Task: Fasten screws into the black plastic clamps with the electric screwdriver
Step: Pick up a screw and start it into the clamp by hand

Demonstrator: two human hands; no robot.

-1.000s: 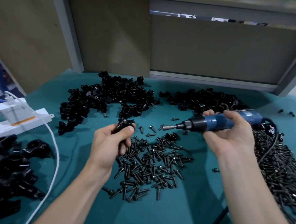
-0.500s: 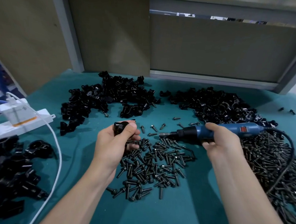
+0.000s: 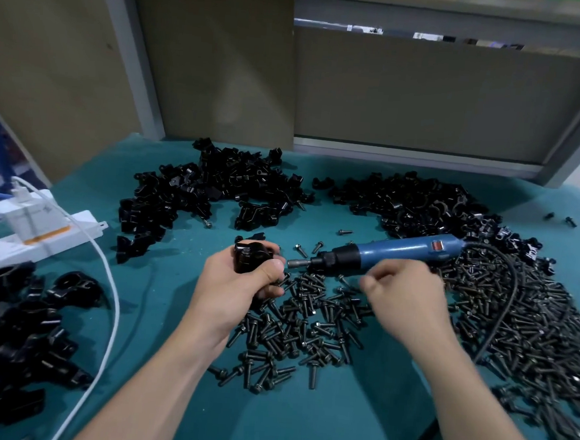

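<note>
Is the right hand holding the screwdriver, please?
No, the screwdriver lies on the table; the right hand is not wrapped round it.

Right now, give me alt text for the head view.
The left hand grips a black plastic clamp above a pile of black screws on a teal-covered table. The blurred right hand hovers over the screws, near a blue electric screwdriver lying on the table; heaps of black clamps lie behind.
</note>
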